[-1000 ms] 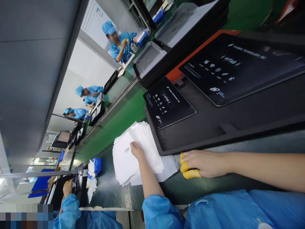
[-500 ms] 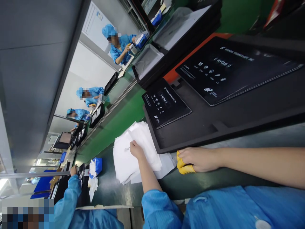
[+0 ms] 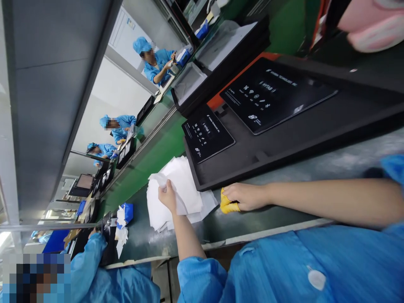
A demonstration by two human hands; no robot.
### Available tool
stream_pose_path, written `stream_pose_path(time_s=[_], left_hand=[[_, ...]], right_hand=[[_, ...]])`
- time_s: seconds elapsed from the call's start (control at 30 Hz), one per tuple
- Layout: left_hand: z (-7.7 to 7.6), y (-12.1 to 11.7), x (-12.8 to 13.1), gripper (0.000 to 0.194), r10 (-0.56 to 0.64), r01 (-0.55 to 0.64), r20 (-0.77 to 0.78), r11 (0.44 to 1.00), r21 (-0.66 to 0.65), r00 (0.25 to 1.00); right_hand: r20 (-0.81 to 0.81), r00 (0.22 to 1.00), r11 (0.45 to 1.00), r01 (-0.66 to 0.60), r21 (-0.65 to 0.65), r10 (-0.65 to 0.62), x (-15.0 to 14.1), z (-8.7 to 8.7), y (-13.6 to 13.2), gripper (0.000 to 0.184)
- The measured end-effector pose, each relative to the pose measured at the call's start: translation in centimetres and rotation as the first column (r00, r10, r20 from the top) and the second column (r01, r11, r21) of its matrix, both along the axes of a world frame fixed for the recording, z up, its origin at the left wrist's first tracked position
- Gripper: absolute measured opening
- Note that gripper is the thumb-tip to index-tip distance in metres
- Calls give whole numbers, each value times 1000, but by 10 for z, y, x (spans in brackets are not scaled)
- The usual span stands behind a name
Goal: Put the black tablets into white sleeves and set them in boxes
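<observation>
Since half a second ago the top sheet of the white sheet stack [image 3: 176, 193] has been lifted at its left corner, where before it was only pressed flat; the view has also tilted, so a pink object [image 3: 372, 25] now shows at the far right.

The left hand [image 3: 168, 198] is raised slightly above the stack, arm reaching forward from a blue sleeve, fingers pinched shut on the curled corner of the top sheet. The right hand [image 3: 243, 197] is laid on the dark worktable [image 3: 252, 223] just right of the stack, close to the near edge of the black tray [image 3: 284, 139]; its yellow-capped fingertips [image 3: 227, 203] are curled inward, and whether anything is held there cannot be told.

Two dark tablets with white printing are held face up in the black tray: a small tablet [image 3: 208, 134] at its left end and a large tablet [image 3: 274, 94] to the right. Further trays holding pale sheets [image 3: 221, 46] are stacked beyond, on the green belt [image 3: 158, 155]. A co-worker's blue sleeve [image 3: 91, 261] is seen at the near left beside blue-and-white cloths [image 3: 123, 219]
</observation>
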State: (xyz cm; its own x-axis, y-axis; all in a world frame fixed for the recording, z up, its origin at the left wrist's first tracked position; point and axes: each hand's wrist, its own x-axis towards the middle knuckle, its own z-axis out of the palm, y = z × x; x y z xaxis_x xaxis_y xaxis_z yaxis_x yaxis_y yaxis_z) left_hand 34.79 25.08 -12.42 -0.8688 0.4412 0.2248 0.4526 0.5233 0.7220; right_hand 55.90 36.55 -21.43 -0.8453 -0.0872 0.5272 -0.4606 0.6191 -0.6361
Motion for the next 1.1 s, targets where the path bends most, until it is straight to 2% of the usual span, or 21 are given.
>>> stream_pose_path(time_s=[0.07,0.1,0.2,0.27,0.37,0.47,0.53,0.6,0.67,0.73,0.83,0.93,1.0,1.1], left_hand=[[-3,12,31,31,37,-35,-35,997,65,999],[-6,18,49,25,4,-1,-35,996,88,999],[-23,36,103,22,-215,214,16,975,61,976],[-34,46,134,27,-330,330,20,944,-26,944],[-40,52,162,33,-433,422,-14,886,-189,902],[-36,53,171,32,-545,532,62,778,-334,836],[-38,54,174,30,-606,617,152,709,-341,781],[-48,57,178,26,-632,665,209,702,-254,746],[-62,63,184,22,-637,669,208,723,-174,742],[-77,68,188,19,-635,660,181,736,-154,751],[-93,70,186,19,-658,677,162,722,-143,736],[-101,68,178,22,-673,693,170,711,-118,719],[-101,66,173,24,-679,701,187,705,-104,710],[-98,66,169,22,-701,721,199,692,-41,685]], right_hand=[[-120,987,989,97,-110,-110,4,6,0,32],[-175,963,967,172,-188,-206,7,10,1,32],[-260,832,841,372,-393,-489,24,26,15,29],[-268,777,802,454,-389,-570,41,40,35,29],[-159,751,766,610,-202,-641,69,64,81,33],[31,660,660,748,70,-751,84,88,144,39],[92,575,575,769,279,-813,82,100,189,43],[106,468,460,756,467,-877,72,107,230,48],[106,350,341,728,595,-931,58,110,264,50],[121,258,271,697,663,-959,43,109,288,49],[161,204,258,666,700,-965,22,104,309,48],[278,147,306,636,708,-949,6,101,320,49],[363,88,337,618,710,-928,0,106,327,48],[411,48,355,601,716,-910,-3,127,335,53]])
